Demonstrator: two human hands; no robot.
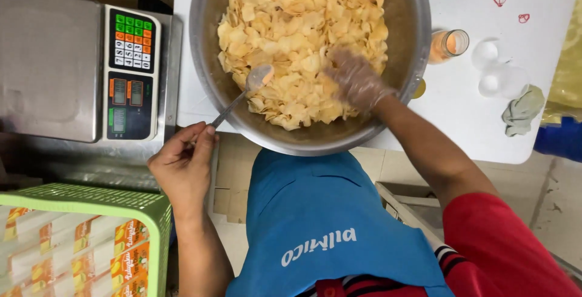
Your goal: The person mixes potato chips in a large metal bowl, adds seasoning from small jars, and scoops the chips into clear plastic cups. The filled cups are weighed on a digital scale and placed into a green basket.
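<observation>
left hand (pixel 183 165): fingers pinched on spoon (pixel 242 94) handle at bowl (pixel 209 6) near rim | right hand (pixel 356 80): gloved, blurred, fingers spread on chips (pixel 297 24) in bowl | scale (pixel 130 72) left | glass (pixel 450 44) right

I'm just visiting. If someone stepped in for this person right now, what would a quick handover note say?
Left hand: holds a metal spoon by the handle, its bowl over the chips and carrying powder.
Right hand: in a thin clear glove, blurred, down among the chips.
The chips fill a big steel bowl on the white table; a small glass of orange powder stands to its right.
Done: the spoon is loaded.
Left: that powder is not yet on the chips.
</observation>
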